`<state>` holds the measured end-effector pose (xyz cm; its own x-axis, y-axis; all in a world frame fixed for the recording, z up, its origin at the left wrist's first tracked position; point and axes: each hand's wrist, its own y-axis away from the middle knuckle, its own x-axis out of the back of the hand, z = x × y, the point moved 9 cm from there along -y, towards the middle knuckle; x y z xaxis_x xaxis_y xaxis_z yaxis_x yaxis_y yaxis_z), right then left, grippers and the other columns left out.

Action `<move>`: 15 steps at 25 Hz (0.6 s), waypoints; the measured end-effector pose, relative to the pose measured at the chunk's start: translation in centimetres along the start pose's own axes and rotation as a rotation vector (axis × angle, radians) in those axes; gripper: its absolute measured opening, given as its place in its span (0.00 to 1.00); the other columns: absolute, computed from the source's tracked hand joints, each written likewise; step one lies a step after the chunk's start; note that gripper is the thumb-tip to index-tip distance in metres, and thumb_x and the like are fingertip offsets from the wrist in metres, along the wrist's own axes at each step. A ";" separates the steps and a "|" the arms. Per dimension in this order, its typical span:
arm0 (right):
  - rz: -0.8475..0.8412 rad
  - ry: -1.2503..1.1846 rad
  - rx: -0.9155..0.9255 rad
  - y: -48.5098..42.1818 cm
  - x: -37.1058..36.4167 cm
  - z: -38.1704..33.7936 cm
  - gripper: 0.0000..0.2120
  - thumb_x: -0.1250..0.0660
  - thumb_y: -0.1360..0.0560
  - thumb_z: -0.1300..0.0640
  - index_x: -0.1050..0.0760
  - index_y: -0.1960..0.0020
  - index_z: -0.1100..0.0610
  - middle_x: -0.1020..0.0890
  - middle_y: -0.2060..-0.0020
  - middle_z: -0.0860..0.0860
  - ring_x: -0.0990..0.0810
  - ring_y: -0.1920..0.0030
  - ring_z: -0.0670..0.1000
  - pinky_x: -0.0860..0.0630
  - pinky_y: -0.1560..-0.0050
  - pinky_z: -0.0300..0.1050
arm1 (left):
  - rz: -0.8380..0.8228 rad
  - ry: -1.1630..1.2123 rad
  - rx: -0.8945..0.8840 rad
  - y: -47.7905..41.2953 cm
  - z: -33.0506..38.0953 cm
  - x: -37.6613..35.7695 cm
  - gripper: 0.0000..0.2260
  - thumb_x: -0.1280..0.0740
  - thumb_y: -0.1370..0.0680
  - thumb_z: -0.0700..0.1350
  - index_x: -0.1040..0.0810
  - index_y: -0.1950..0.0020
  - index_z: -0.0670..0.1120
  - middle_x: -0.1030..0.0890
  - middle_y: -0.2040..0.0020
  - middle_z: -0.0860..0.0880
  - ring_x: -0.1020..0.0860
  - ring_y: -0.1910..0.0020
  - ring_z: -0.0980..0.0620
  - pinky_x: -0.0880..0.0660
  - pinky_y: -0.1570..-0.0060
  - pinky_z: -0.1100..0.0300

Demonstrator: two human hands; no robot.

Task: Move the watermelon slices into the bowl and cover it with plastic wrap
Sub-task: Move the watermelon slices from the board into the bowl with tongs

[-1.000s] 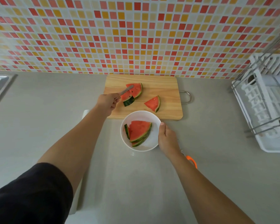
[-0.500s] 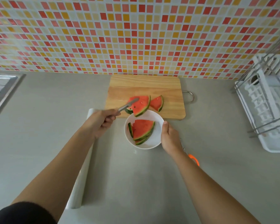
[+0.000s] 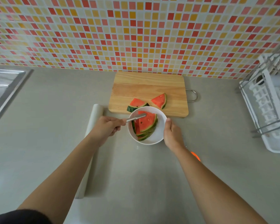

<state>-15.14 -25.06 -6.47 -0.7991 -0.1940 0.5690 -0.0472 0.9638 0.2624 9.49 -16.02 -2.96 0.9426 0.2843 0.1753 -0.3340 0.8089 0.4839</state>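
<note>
Remaining on board (image 3: 145,88): two watermelon slices (image 3: 159,100).

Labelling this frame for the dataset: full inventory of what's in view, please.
watermelon slices in bowl: a stack, exact count unclear, red with green rind, inside the bowl
watermelon slices on board: 2, red/green, near edge of the cutting board
bowl: 1, white, counter in front of the board
cutting board: 1, light wood, against the tiled wall
tongs: 1, metal, tips over the bowl
plastic wrap roll: 1, whitish, counter, left of bowl
dish rack: 1, white, far right
sink: 1, steel, far left
orange object: 1, mostly hidden behind right forearm
left hand: grips tongs
right hand: holds bowl rim
</note>
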 end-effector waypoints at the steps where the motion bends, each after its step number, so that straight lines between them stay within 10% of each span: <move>1: -0.003 0.002 0.003 0.0 0.0 0.0 0.19 0.54 0.20 0.47 0.31 0.60 0.53 0.28 0.67 0.47 0.30 0.61 0.54 0.37 0.57 0.45 | 0.017 -0.091 -0.030 0.1 0.6 -0.1 0.11 0.28 0.26 0.48 0.17 0.64 0.42 0.27 0.75 0.53 0.35 0.73 0.53 0.37 0.76 0.66; 6: -0.017 -0.011 0.011 -0.2 -0.1 0.0 0.19 0.54 0.20 0.47 0.29 0.58 0.54 0.25 0.61 0.52 0.28 0.58 0.55 0.36 0.56 0.44 | 0.153 -0.770 -0.341 1.9 5.7 -0.7 0.24 0.31 0.26 0.56 0.24 0.68 0.35 0.34 0.74 0.46 0.36 0.72 0.50 0.34 0.69 0.54; 15: -0.019 -0.037 0.036 -0.1 -0.2 -0.1 0.22 0.55 0.20 0.47 0.25 0.50 0.57 0.20 0.50 0.59 0.24 0.48 0.60 0.34 0.53 0.45 | 0.144 -1.033 -0.565 4.4 8.1 -2.9 0.21 0.34 0.23 0.52 0.24 0.67 0.37 0.33 0.75 0.46 0.31 0.68 0.41 0.28 0.58 0.47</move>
<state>-14.95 -25.14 -6.52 -0.8196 -0.2065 0.5344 -0.0842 0.9661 0.2442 5.21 -17.44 5.56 0.3594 0.0509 0.9318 -0.1436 0.9896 0.0014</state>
